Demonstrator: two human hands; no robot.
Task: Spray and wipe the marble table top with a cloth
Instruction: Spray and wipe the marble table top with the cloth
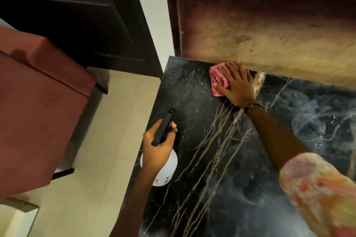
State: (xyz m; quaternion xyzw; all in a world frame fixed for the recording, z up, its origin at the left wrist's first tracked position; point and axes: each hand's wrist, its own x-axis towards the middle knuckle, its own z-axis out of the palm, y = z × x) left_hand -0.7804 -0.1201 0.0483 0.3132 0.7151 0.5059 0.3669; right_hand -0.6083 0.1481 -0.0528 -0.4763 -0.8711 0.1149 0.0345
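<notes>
Head view looks down on a dark marble table top [250,159], with things running from the floor on the left to a patterned sleeve on the right. Farthest left stands a reddish upholstered chair [38,102] on pale floor tiles [107,140], with a dark panelled door [77,15] behind it and a strip of white wall [154,15] beside the door. Next comes the left hand [157,150], hovering over the table's left edge; its fingers are curled round the neck of a spray bottle [165,171], whose white body shows below the hand and whose black spray head [163,127] juts up and away from the person. One fingertip shows past the black head near the trigger, though whether it presses the trigger cannot be told. Black stone veined with gold and white streaks fills the middle. Farther right, near the table's back edge, a pink cloth [218,81] lies flat on the marble, just beside a worn brown wooden panel [269,34] that rises behind the table. The right hand [236,86] rests on the cloth with its fingers straight and slightly spread, palm down. A dark band [252,106] circles that wrist, and the forearm leads back to a colourful floral sleeve [317,188] at the lower right.
</notes>
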